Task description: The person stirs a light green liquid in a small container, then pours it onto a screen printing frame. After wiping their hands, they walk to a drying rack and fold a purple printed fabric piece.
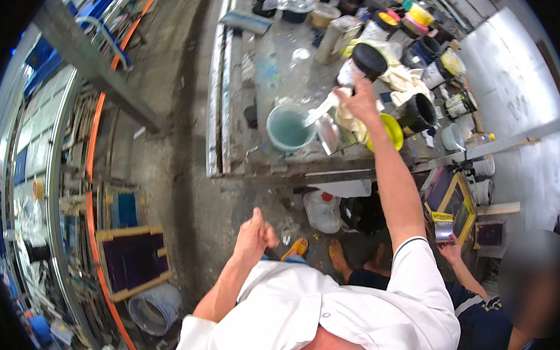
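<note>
My right hand (357, 98) grips a white-labelled jar with a black lid (369, 59) among the containers on the worktable (268, 61). Just below that hand lie a pale cloth (351, 122), a white-handled metal scraper (330, 135) and a yellow bowl (389, 130). A translucent bucket (289, 127) of pale liquid stands to their left. My left hand (256, 232) hangs lower, over the floor, fingers curled and thumb raised, with nothing visible in it.
A person (471, 311) at my lower right holds a yellow-topped metal tool (443, 226). Framed screens (132, 259) and a metal post (90, 58) stand at left. A white plastic jug (323, 211) and a black bag (361, 215) sit below the table's edge.
</note>
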Available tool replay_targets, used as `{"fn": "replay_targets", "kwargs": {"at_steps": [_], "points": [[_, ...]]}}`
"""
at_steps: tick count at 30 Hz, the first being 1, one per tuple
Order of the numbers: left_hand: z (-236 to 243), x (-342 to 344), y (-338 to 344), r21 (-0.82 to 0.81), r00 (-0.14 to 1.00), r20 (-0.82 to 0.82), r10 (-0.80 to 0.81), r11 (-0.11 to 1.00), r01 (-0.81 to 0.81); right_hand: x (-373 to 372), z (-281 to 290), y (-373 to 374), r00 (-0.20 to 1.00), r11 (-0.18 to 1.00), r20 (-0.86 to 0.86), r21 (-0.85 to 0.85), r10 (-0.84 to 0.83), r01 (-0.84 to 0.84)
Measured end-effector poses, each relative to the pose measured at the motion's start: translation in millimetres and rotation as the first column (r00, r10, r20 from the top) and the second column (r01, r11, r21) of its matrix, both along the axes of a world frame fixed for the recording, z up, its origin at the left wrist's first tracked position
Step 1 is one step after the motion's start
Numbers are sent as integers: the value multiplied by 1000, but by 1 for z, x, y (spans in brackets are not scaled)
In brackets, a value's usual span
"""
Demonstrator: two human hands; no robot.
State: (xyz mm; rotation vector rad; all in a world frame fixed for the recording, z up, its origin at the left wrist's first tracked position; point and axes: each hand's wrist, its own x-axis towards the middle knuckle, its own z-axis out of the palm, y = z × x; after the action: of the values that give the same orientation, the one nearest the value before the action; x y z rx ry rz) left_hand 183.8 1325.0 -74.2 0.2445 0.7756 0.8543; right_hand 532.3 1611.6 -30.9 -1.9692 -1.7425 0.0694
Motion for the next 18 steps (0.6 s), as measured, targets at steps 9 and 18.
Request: {"fn": "replay_targets", "kwargs": {"at_steps": [9,18], "points": [[70,4,25,2,823,559,103,992,-126,-118,103,-201,654,986,-750,161,100,34],[74,27,23,351,960,253,-120,936,25,-199,62,-264,600,994,-799,-27,43,-107]]}}
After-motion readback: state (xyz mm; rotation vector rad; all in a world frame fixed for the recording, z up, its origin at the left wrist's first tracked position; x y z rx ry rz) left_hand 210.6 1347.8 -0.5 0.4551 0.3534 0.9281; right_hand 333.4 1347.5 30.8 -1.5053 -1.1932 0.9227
